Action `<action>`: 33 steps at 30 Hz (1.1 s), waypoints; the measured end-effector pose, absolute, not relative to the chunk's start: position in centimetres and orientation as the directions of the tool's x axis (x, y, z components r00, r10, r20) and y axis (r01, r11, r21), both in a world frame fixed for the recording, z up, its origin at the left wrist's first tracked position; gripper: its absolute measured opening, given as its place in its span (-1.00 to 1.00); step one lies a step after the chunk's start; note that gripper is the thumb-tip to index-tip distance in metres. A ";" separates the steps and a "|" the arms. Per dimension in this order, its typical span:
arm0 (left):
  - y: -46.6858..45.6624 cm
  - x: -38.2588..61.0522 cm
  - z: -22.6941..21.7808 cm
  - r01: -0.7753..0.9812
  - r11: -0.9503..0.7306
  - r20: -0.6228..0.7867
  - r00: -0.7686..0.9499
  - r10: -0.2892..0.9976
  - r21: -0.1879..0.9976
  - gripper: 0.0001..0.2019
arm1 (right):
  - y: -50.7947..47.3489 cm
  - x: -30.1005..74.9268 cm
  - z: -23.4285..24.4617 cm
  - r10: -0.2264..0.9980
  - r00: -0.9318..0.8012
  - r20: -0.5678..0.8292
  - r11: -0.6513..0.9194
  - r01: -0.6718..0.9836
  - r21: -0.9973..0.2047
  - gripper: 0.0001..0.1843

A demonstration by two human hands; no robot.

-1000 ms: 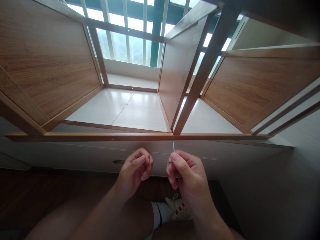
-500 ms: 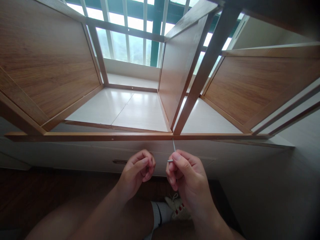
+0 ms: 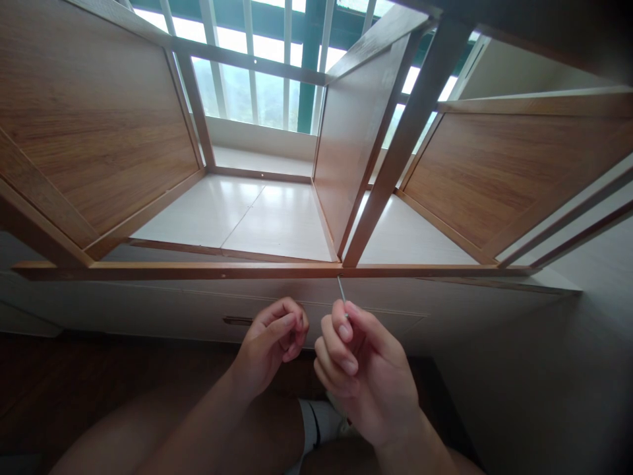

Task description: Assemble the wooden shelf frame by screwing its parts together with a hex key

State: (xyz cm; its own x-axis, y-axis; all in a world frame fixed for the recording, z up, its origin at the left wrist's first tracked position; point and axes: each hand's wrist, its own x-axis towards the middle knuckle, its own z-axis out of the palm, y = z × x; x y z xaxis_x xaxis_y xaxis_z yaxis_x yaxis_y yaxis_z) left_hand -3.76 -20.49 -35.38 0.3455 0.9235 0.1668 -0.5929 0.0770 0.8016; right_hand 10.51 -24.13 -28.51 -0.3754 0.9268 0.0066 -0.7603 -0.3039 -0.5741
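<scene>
My right hand (image 3: 366,373) pinches a thin metal hex key (image 3: 341,287) between thumb and forefinger. The key's far end meets the front rail (image 3: 277,270) of a wooden frame, just below the foot of an upright post (image 3: 390,171). Most of its short bent arm is hidden by my fingers. To the left, my left hand (image 3: 270,346) hovers apart from the rail with its fingers curled together. Whatever those fingers may hold is out of sight.
Wood panels stand at the left (image 3: 93,125), middle (image 3: 361,125) and right (image 3: 509,165) of the frame. Behind is a barred window (image 3: 257,92). Below the rail, a pale drawer front (image 3: 163,307) carries a dark handle (image 3: 237,320). My legs and a white sock (image 3: 321,422) are underneath.
My right hand has rolled over, its fingers now in front of the hex key's bent arm. The key's tip stays at the rail. My left hand has barely moved.
</scene>
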 end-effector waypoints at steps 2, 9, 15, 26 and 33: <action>-20.6 -3.7 -35.4 -0.595 0.088 0.152 0.341 0.928 0.799 -0.71 | -24.2 10.2 -28.7 0.911 -0.411 0.017 -0.339 -0.775 -0.533 -0.64; -20.6 -3.7 -35.4 -0.592 0.084 0.150 0.336 0.930 0.802 -0.72 | -24.2 9.6 -29.4 0.958 -0.286 0.000 -0.223 -0.748 -0.626 -0.65; -20.5 -3.8 -35.5 -0.586 0.087 0.155 0.351 0.923 0.806 -0.72 | -24.2 9.6 -29.4 0.983 -0.184 -0.014 -0.140 -0.693 -0.708 -0.65; -20.5 -3.8 -35.5 -0.592 0.080 0.167 0.351 0.922 0.802 -0.73 | -24.3 9.5 -29.5 0.988 -0.154 -0.004 -0.112 -0.699 -0.706 -0.65; -20.5 -3.8 -35.8 -0.599 0.092 0.165 0.361 0.918 0.796 -0.73 | -24.1 10.0 -29.2 0.953 -0.302 -0.003 -0.248 -0.778 -0.577 -0.61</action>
State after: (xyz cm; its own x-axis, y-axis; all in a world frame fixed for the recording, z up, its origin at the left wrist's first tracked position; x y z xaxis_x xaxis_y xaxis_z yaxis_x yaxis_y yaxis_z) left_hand -3.80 -20.52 -35.80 0.3607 0.9179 0.1653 -0.5985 0.0919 0.7958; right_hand 9.98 -24.13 -29.18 -0.3017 0.9534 -0.0034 -0.7783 -0.2483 -0.5767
